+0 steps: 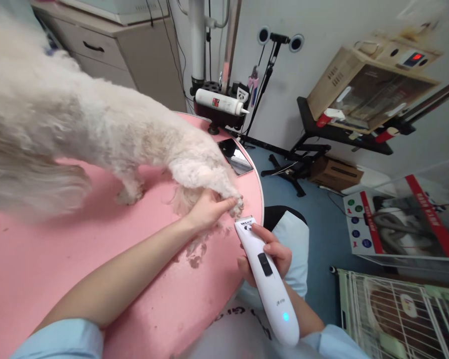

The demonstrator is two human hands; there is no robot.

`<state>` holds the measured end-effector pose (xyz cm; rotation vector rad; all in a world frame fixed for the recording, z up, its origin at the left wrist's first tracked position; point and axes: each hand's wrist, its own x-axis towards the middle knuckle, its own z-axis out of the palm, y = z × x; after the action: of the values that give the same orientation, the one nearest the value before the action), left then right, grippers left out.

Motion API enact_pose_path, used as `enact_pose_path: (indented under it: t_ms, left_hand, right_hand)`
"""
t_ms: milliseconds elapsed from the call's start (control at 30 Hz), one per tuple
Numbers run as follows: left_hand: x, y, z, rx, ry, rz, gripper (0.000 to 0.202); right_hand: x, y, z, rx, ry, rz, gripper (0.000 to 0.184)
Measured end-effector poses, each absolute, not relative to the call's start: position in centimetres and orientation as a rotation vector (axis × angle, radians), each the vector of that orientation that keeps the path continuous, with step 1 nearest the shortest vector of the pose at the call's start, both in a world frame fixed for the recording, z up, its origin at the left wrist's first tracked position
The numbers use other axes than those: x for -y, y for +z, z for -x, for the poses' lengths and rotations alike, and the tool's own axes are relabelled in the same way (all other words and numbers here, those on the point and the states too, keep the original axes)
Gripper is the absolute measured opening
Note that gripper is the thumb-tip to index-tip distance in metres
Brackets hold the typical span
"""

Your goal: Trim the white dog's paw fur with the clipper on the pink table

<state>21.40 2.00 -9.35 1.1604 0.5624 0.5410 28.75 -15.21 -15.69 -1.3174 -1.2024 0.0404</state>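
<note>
A white dog (142, 119) stands on a pink grooming table (142, 294), its body reaching in from the left. My left hand (209, 209) is closed around the lower part of one of its legs, just above the paw (237, 206), with the thumb on top. In my right hand (275, 252) is a white hair clipper (269, 284) with a black switch and a lit blue light. The clipper's blade end points at the paw and is very close to it; whether they touch I cannot tell. Loose hair clippings (196, 257) lie below my left hand.
A dark phone (235, 155) lies at the table's far edge. Behind it, a holder carries a white nozzle bottle (220, 102) and pink-handled nail clippers (253, 85). On the right are a wooden cabinet (370, 89), a printed box (400, 219) and a wire cage (404, 314).
</note>
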Motion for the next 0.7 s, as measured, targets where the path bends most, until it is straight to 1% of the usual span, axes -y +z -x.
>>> enact_pose_path:
  t_ms: [267,367,500,567,700]
  left_hand:
    - [-1.7,-9.2,-21.4,-0.591,0.550,-1.134,0.021]
    - [-1.7,-9.2,-21.4,-0.587,0.541,-1.121,0.023]
    - [-1.7,-9.4,-21.4,-0.553,0.534,-1.066,0.029]
    - [-1.9,-9.5,-21.4,-0.538,0.512,-1.045,0.032]
    - [-2.3,-9.6,-21.2,-0.526,0.426,-1.003,0.037]
  right_hand:
    - [14.0,-15.7,-28.4,1.189,-0.031,1.308,0.052]
    - [13.5,-15.7,-28.4,1.187,-0.032,1.290,0.050]
    - [12.9,-15.5,-28.5,1.168,-0.026,1.292,0.054]
    - [12.6,-15.0,-28.3,1.140,0.006,1.293,0.053]
    - [12.1,-13.6,-27.5,0.965,0.221,1.297,0.046]
